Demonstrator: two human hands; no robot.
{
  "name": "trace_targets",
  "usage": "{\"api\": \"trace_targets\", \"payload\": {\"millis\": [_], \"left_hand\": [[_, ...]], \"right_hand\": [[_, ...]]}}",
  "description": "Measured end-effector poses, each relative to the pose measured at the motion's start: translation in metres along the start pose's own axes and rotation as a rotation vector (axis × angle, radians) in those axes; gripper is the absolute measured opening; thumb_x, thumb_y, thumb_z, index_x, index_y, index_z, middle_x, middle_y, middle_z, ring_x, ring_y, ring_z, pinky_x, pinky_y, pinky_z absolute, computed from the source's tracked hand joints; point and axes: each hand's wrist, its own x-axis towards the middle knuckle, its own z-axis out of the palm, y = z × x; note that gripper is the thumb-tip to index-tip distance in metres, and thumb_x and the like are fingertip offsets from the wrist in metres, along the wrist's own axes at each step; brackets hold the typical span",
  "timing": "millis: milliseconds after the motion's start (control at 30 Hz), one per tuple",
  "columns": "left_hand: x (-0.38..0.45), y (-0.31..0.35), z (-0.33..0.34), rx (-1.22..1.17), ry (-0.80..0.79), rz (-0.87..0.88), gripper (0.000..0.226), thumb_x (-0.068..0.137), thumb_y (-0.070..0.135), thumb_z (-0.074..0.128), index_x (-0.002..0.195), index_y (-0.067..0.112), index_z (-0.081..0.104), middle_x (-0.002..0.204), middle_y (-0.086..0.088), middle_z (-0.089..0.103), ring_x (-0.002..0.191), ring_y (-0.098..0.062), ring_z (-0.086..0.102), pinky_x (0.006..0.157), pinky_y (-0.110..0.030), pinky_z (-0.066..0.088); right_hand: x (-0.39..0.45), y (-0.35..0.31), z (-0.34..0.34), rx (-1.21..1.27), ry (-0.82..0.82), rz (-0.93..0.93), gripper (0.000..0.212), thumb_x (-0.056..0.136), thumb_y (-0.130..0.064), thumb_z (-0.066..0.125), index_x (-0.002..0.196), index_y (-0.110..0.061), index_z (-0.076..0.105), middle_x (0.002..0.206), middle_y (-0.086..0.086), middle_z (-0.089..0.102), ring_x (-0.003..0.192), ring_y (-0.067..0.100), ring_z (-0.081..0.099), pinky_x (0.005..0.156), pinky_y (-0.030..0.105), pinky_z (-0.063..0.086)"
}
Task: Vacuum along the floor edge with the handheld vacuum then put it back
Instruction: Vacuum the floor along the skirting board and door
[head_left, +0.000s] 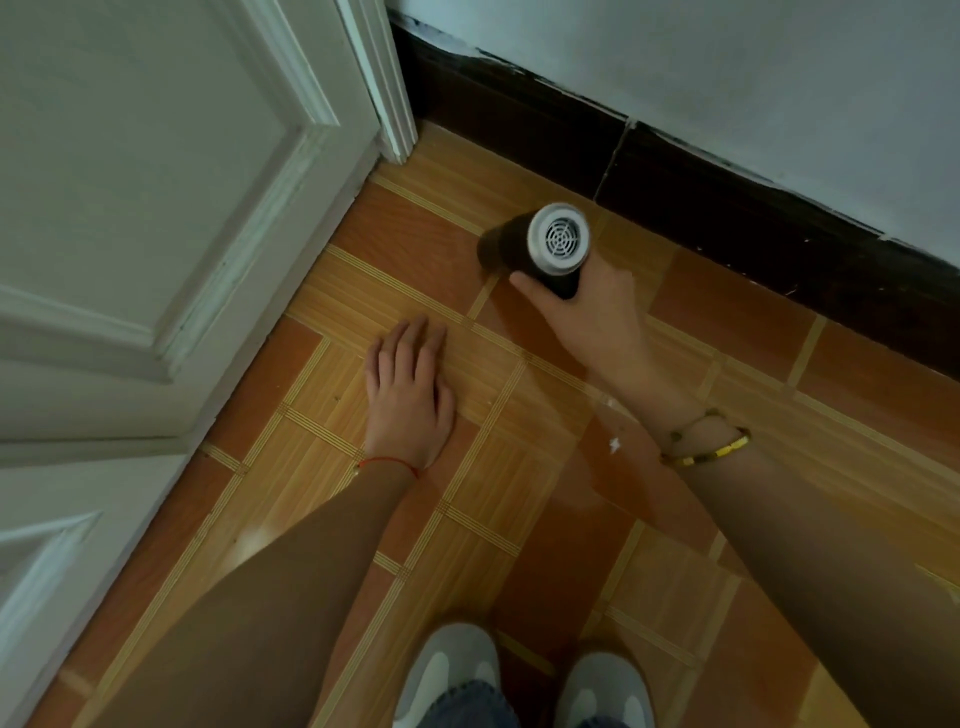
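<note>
- Handheld vacuum (540, 249): short dark cylinder with a silver grilled end cap facing the camera, far right of centre, held just above the floor and close to the dark baseboard (727, 171).
- Its dark front end points left and away toward the corner; blurred, so I cannot tell whether the nozzle touches the floor.
- Right hand (597, 312) sits just near and right of the vacuum, curled round its lower body; thumb along the near-left side, other fingers hidden behind the body.
- Right wrist wears a gold bracelet (706, 452) and a thin cord.
- Left hand (410, 389) is well apart from the vacuum, to its near left, palm down and flat on the floor (519, 467), fingers straight and close together, holding nothing.
- Thin red string (389, 461) round the left wrist.
- Floor is orange and tan wood-pattern tile.
- White panelled door (130, 208) fills the left side; its frame (387, 78) meets the baseboard at the far corner.
- Pale wall (727, 62) above the baseboard, far right.
- Two grey shoes (452, 670) at the near edge, jeans hem just visible.
</note>
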Motion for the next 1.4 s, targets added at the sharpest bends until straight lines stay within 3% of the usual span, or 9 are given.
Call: {"api": "trace_targets", "payload": {"millis": [133,300,433,600,800,1000,1133,1233,1400], "left_hand": [[0.001,0.000,-0.002,0.004,0.004,0.003,0.051,0.098,0.026,0.038,0.147,0.012,0.040,0.153,-0.010,0.039,0.145,-0.030,0.030,0.121,-0.054,0.016],[0.002,0.000,-0.003,0.015,-0.002,-0.004,0.052,0.098,0.028,0.038,0.147,0.012,0.040,0.152,-0.010,0.040,0.144,-0.029,0.029,0.119,-0.055,0.019],[0.002,0.000,-0.003,0.011,-0.011,-0.001,0.053,0.098,0.027,0.040,0.148,0.012,0.040,0.153,-0.010,0.039,0.145,-0.030,0.029,0.119,-0.056,0.019],[0.003,0.001,-0.005,0.006,-0.032,-0.009,0.054,0.096,0.028,0.037,0.148,0.012,0.040,0.153,-0.010,0.039,0.146,-0.030,0.028,0.119,-0.057,0.019],[0.003,0.001,-0.005,0.011,-0.041,-0.010,0.054,0.096,0.029,0.036,0.147,0.011,0.042,0.152,-0.011,0.041,0.145,-0.031,0.030,0.119,-0.057,0.020],[0.003,0.002,-0.007,0.028,-0.063,-0.002,0.056,0.096,0.031,0.034,0.149,0.010,0.039,0.154,-0.012,0.038,0.147,-0.031,0.028,0.118,-0.057,0.020],[0.003,0.002,-0.006,0.045,-0.071,-0.017,0.054,0.097,0.031,0.034,0.144,0.007,0.044,0.147,-0.016,0.045,0.142,-0.035,0.032,0.117,-0.058,0.022],[0.002,0.001,-0.005,0.039,-0.069,-0.031,0.051,0.096,0.031,0.036,0.138,0.006,0.048,0.138,-0.019,0.051,0.136,-0.039,0.038,0.116,-0.059,0.025],[0.003,0.002,-0.006,0.051,-0.068,-0.013,0.053,0.097,0.031,0.034,0.143,0.007,0.045,0.146,-0.017,0.046,0.141,-0.036,0.033,0.117,-0.058,0.023]], "right_hand": [[0.041,-0.007,0.005,0.028,0.059,-0.011,0.065,0.083,-0.049,0.069,0.135,-0.014,0.051,0.126,0.001,0.064,0.114,0.012,0.059,0.088,0.016,0.044],[0.084,-0.021,0.031,0.058,0.028,-0.068,0.069,0.082,-0.052,0.069,0.137,-0.017,0.048,0.128,0.000,0.063,0.118,0.013,0.058,0.094,0.023,0.047],[0.100,-0.040,0.058,0.156,-0.091,-0.164,0.063,0.083,-0.040,0.072,0.135,-0.011,0.050,0.129,0.001,0.062,0.120,0.013,0.056,0.087,0.003,0.037],[0.101,-0.044,0.077,0.166,-0.209,-0.194,0.051,0.082,-0.043,0.073,0.121,-0.014,0.060,0.104,-0.011,0.064,0.089,0.007,0.064,0.066,0.011,0.053],[0.104,-0.039,0.075,0.210,-0.113,-0.155,0.058,0.080,-0.050,0.070,0.125,-0.015,0.058,0.111,-0.004,0.068,0.094,0.012,0.068,0.073,0.034,0.059],[0.080,-0.054,0.090,0.142,-0.416,-0.189,0.037,0.084,-0.043,0.070,0.112,-0.023,0.058,0.078,-0.019,0.057,0.061,-0.010,0.056,0.059,0.009,0.044],[0.060,-0.064,0.104,0.102,-0.563,-0.303,0.046,0.084,-0.040,0.071,0.121,-0.016,0.059,0.085,-0.024,0.056,0.068,-0.019,0.054,0.065,-0.001,0.039],[0.053,-0.070,0.112,0.086,-0.616,-0.355,0.047,0.083,-0.042,0.071,0.122,-0.018,0.060,0.107,-0.010,0.068,0.100,0.001,0.060,0.081,0.004,0.037],[0.054,-0.067,0.106,0.092,-0.479,-0.330,0.050,0.083,-0.043,0.071,0.123,-0.016,0.059,0.107,-0.012,0.065,0.098,-0.001,0.056,0.079,-0.002,0.036]]}}
